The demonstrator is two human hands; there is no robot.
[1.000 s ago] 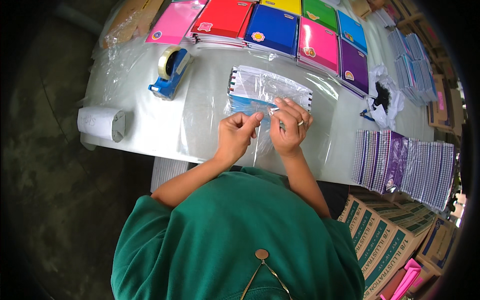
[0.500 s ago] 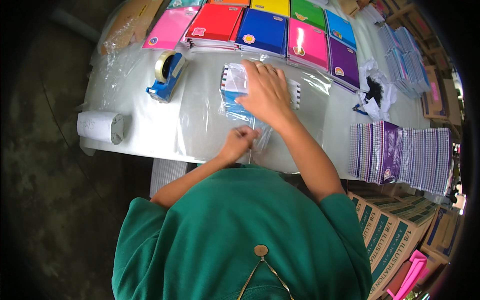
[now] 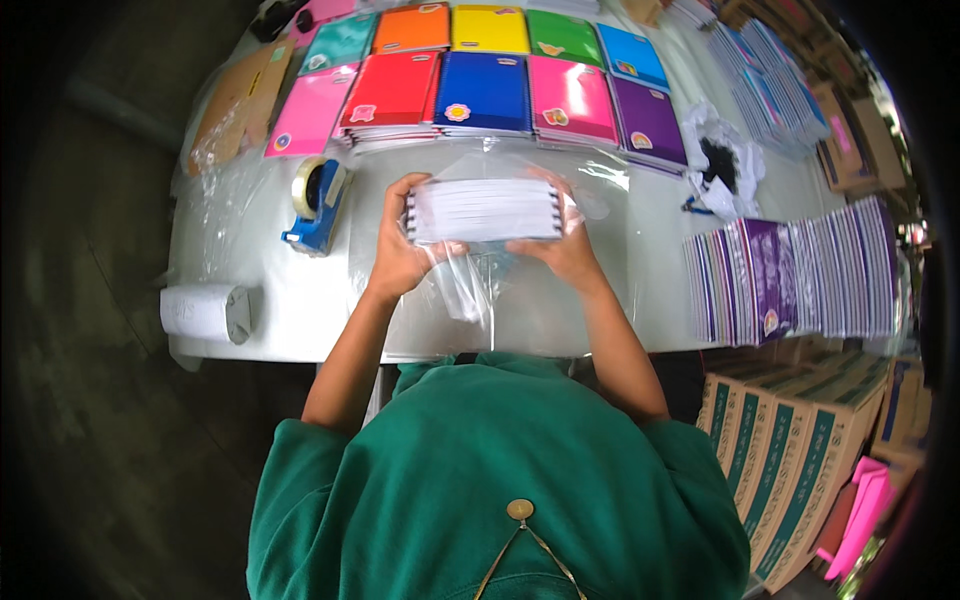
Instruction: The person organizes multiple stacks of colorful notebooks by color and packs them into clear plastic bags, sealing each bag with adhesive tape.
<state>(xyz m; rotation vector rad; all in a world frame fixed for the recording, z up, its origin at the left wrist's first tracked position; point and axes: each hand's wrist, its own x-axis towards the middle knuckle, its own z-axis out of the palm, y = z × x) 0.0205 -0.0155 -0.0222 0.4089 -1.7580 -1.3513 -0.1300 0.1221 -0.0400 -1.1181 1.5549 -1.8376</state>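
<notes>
A stack of spiral notebooks (image 3: 484,211) is held up over the table in front of me, its white page edges facing me and dark coil ends at both sides. Clear plastic film (image 3: 463,287) wraps loosely around it and hangs below in creases. My left hand (image 3: 402,245) grips the stack's left end, thumb along the lower edge. At the other end my right hand (image 3: 568,240) grips in the same way, its fingers partly hidden behind the film. A blue tape dispenser (image 3: 318,208) with a clear roll stands left of my left hand.
Colourful notebooks in stacks (image 3: 487,92) line the table's far side. A paper-wrapped block (image 3: 207,313) lies at the left front edge. At right are a row of purple and white notebooks (image 3: 795,277) and a white plastic bag (image 3: 735,140) with black bits. Cartons (image 3: 790,450) stand below, right.
The notebook stack has been lifted and tilted so its page edges face me. My left hand has moved up onto its left end; my right hand has shifted from its top to its right end.
</notes>
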